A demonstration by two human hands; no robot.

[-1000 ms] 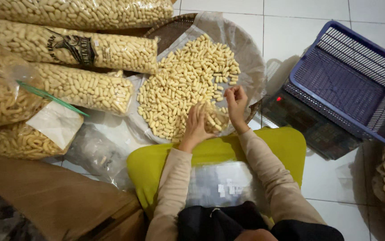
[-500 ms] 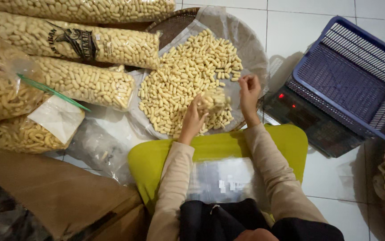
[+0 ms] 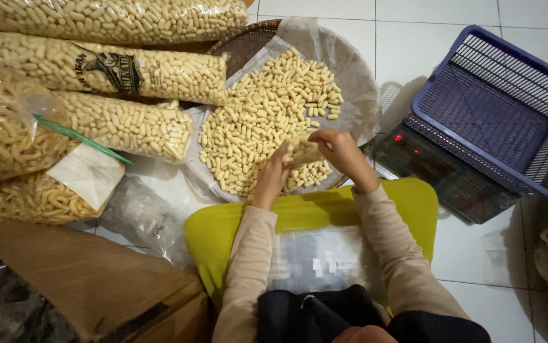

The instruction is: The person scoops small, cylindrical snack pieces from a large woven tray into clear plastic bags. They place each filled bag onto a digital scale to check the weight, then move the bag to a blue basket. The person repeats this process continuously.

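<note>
Both hands' fingers are cupped together around a scoop of pale snack sticks (image 3: 304, 152), left hand (image 3: 274, 174) and right hand (image 3: 337, 152) raised just above the heap (image 3: 261, 121) on the plastic-lined woven tray (image 3: 242, 41). A yellow cushion (image 3: 223, 232) lies below; a blue basket (image 3: 496, 108) sits on the scale (image 3: 439, 171) at right.

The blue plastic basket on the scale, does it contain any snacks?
No, the blue basket sits on the scale with only its bare mesh bottom showing, while the pale snacks lie on the lined tray.
</note>
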